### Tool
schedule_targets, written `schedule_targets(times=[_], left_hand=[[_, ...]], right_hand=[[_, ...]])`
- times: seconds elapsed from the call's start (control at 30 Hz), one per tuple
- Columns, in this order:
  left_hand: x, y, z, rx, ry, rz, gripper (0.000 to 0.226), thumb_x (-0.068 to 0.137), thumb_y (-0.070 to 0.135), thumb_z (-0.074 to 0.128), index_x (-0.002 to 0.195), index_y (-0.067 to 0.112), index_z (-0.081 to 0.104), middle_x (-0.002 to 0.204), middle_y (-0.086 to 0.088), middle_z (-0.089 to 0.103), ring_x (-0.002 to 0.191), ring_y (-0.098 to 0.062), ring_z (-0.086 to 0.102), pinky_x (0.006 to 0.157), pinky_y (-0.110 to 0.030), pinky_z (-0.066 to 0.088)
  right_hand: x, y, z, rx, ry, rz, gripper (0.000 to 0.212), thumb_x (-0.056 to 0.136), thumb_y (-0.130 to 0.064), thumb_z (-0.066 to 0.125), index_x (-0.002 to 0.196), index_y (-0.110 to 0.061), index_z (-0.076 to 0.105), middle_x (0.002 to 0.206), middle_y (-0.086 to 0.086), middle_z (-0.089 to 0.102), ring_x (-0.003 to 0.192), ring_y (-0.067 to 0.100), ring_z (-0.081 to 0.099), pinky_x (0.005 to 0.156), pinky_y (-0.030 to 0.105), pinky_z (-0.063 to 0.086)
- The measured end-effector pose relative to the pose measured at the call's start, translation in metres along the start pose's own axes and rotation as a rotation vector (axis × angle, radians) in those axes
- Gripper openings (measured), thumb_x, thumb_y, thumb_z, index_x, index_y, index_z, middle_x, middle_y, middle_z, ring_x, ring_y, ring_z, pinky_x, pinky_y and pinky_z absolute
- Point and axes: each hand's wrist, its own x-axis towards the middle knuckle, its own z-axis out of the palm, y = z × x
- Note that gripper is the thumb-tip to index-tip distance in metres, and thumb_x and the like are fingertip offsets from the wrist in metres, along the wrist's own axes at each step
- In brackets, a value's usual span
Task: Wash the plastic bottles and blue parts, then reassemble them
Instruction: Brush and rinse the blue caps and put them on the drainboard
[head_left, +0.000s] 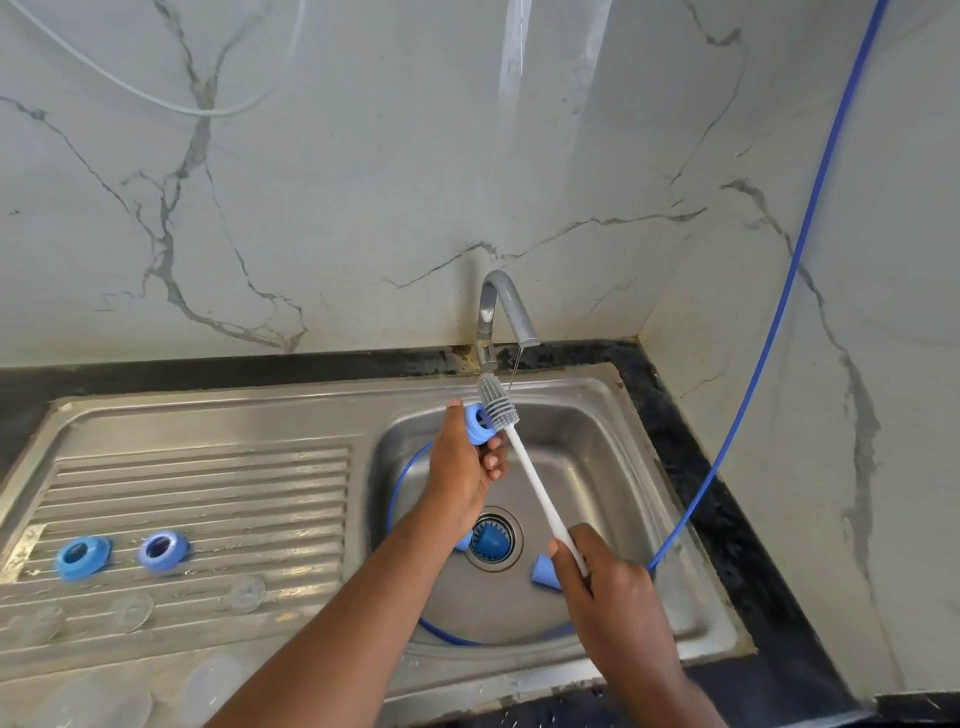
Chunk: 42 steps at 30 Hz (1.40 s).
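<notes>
From the head view, the left hand (460, 470) pinches a blue ring (478, 425) between thumb and curled fingers, held up over the sink (597, 441) just under the tap (506, 312), which runs only a thin trickle. The right hand (608, 577) is wrapped round the low end of a white-handled brush (535, 488), whose grey bristle head lies against the ring's opening.

The grip on that ring looks slight and wet. A hard push from the long brush could knock it loose, I think, and it would drop towards the drain, where one blue part (491, 540) already sits in the strainer and another (544, 571) lies just beside the right hand. With so little water, soap may stay on. A blue hose (753, 364) loops round the basin and could snag the handle.

Two more blue rings (83, 556) (162, 551) rest on the draining board (208, 483), near clear plastic pieces (132, 610) too faint to identify.
</notes>
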Motion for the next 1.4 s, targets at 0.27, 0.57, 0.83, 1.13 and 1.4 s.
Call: schedule_targets(times=[0.27, 0.57, 0.83, 1.13, 1.4], left_hand=[[0.003, 0.003, 0.019, 0.013, 0.095, 0.002, 0.045, 0.109, 0.041, 0.029, 0.097, 0.008, 0.057, 0.06, -0.003, 0.043, 0.048, -0.011, 0.032, 0.046, -0.026, 0.026], [0.007, 0.0, 0.031, 0.007, 0.142, 0.01, 0.048, 0.109, 0.046, 0.029, 0.102, 0.006, 0.055, 0.06, -0.003, 0.043, 0.048, -0.011, 0.033, 0.044, -0.025, 0.026], [0.009, 0.0, 0.021, 0.034, 0.149, 0.024, 0.048, 0.109, 0.045, 0.028, 0.099, 0.006, 0.054, 0.059, -0.003, 0.042, 0.047, -0.011, 0.032, 0.045, -0.026, 0.025], [0.007, 0.006, 0.015, 0.042, 0.17, 0.043, 0.047, 0.109, 0.044, 0.03, 0.095, 0.007, 0.055, 0.058, -0.002, 0.042, 0.047, -0.01, 0.033, 0.044, -0.024, 0.028], [0.013, 0.007, 0.01, 0.063, 0.187, 0.047, 0.049, 0.109, 0.045, 0.031, 0.101, 0.005, 0.057, 0.06, -0.003, 0.045, 0.048, -0.009, 0.035, 0.046, -0.025, 0.03]], right_hand=[[0.02, 0.018, -0.016, 0.045, -0.085, -0.022, 0.019, 0.099, -0.048, 0.048, 0.087, -0.034, 0.045, 0.059, -0.019, 0.056, 0.061, 0.004, 0.055, 0.052, 0.024, 0.041], [0.04, 0.031, -0.023, 0.031, -0.109, -0.02, 0.023, 0.098, -0.05, 0.049, 0.095, -0.027, 0.052, 0.061, -0.028, 0.055, 0.048, 0.015, 0.046, 0.051, 0.028, 0.036], [0.045, 0.03, -0.024, 0.051, -0.219, -0.024, 0.021, 0.102, -0.047, 0.045, 0.089, -0.03, 0.044, 0.062, -0.038, 0.053, 0.061, -0.005, 0.055, 0.053, 0.02, 0.041], [0.049, 0.029, -0.027, 0.033, -0.273, -0.099, 0.021, 0.102, -0.045, 0.046, 0.088, -0.03, 0.044, 0.064, -0.035, 0.054, 0.059, 0.0, 0.055, 0.051, 0.021, 0.039], [0.051, 0.03, -0.027, 0.032, -0.293, -0.118, 0.019, 0.101, -0.046, 0.045, 0.09, -0.031, 0.046, 0.067, -0.038, 0.053, 0.065, -0.003, 0.056, 0.053, 0.02, 0.04]])
